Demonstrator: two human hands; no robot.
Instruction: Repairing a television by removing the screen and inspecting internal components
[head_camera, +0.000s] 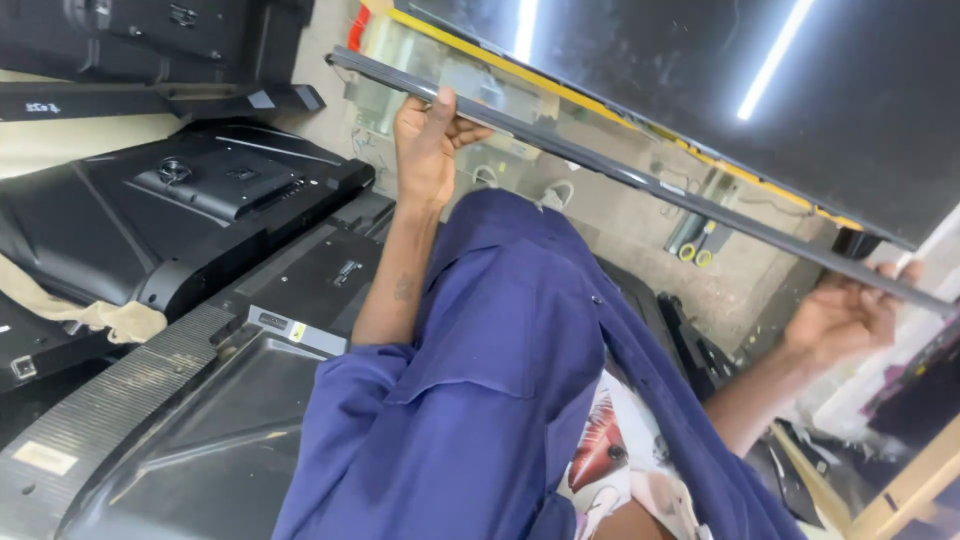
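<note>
A large flat screen panel (700, 90) with a glossy dark face and a yellow strip along its edge fills the upper right. A long thin dark bezel strip (620, 175) runs diagonally just below that edge. My left hand (425, 150) grips the strip near its upper left end, thumb on top. Near the lower right end, my right hand (850, 315) holds the same strip from beneath. My blue shirt (500, 380) takes up the middle of the view between both arms.
Several black plastic television back covers (200, 190) lie stacked at the left, with a beige cloth (110, 318) between them. Yellow-handled tools (695, 248) rest on the concrete floor under the panel. A wooden bar (915, 485) sits at the lower right.
</note>
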